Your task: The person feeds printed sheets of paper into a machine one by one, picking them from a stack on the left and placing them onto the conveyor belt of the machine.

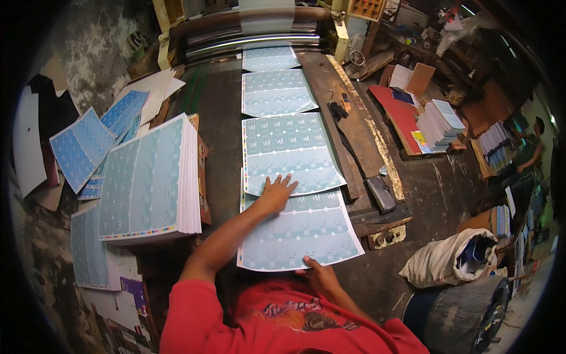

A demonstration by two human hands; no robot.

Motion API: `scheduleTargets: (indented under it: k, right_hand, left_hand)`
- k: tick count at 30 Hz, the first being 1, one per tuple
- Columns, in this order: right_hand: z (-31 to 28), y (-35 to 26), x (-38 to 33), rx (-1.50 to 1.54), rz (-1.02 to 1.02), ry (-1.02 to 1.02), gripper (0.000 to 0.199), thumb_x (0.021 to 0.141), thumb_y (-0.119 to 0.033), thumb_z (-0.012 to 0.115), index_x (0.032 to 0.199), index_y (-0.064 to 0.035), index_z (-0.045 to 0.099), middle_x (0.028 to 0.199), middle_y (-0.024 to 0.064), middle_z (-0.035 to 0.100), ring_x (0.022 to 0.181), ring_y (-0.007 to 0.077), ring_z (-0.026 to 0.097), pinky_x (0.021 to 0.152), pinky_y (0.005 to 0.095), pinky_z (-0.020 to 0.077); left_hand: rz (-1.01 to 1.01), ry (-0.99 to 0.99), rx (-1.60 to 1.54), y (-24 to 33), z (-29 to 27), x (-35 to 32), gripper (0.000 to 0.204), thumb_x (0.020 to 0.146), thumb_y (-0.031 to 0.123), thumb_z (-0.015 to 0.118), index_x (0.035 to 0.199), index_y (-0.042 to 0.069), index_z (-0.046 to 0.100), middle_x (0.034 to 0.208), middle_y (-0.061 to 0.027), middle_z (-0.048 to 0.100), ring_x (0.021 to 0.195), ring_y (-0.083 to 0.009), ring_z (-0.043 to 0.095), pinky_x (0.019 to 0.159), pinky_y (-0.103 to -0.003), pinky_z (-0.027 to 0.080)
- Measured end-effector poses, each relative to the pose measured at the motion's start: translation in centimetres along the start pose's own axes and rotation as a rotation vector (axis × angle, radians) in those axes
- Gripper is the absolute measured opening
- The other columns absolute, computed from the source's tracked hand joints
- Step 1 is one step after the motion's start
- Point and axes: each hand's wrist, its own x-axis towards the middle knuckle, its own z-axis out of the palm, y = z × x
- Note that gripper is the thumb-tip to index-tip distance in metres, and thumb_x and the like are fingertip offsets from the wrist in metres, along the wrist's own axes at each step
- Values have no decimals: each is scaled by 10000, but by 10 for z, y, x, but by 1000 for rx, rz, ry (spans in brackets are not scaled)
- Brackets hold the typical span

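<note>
My left hand (277, 193) lies with fingers spread on the lower edge of a light blue printed sheet (288, 150). That sheet overlaps the top of a nearer printed sheet (298, 233). At the nearer sheet's front edge, my right hand (320, 275) grips it, thumb on top and fingers hidden underneath. Farther up the same dark bed (218, 130), two more printed sheets (277, 91) lie in line toward the metal rollers (253, 42).
A tall stack of printed sheets (141, 183) stands left of the bed, with loose blue sheets (82, 147) beyond it. On the right are a wooden rail, a dark pouch (381, 193), a white sack (442, 259) and a dark drum (457, 312). Another person (530, 150) sits far right.
</note>
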Motion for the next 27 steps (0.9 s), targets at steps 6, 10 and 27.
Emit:
scheduleTargets:
  k: [6,10,27]
  right_hand:
    - [3,1,-10,26,-11,-28,562,916,-119,655,1385,-65,350,1266,118,518,1109,282,587,817,413,574]
    - [7,-2,-19,38,-16,-23,523,927,-101,637,1373,-38,371,1269,130,526,1110,276,593,820,406,589]
    - [-3,-4,-7,126,51,-82,478,885,-122,690,1296,-9,475,1146,129,630,969,255,668,857,400,557]
  left_hand:
    - [-108,19,11,-15,-15,28,847,764,21,654,1521,161,301,1582,-175,253,1432,-427,277,1091,-675,254]
    - [-207,102,-4,-22,-19,38,869,779,75,669,1536,154,250,1581,-182,253,1434,-435,265,1089,-677,251]
    - [350,-547,-270,85,-46,-130,887,759,436,762,1488,115,371,1502,-238,374,1280,-468,469,1058,-467,414]
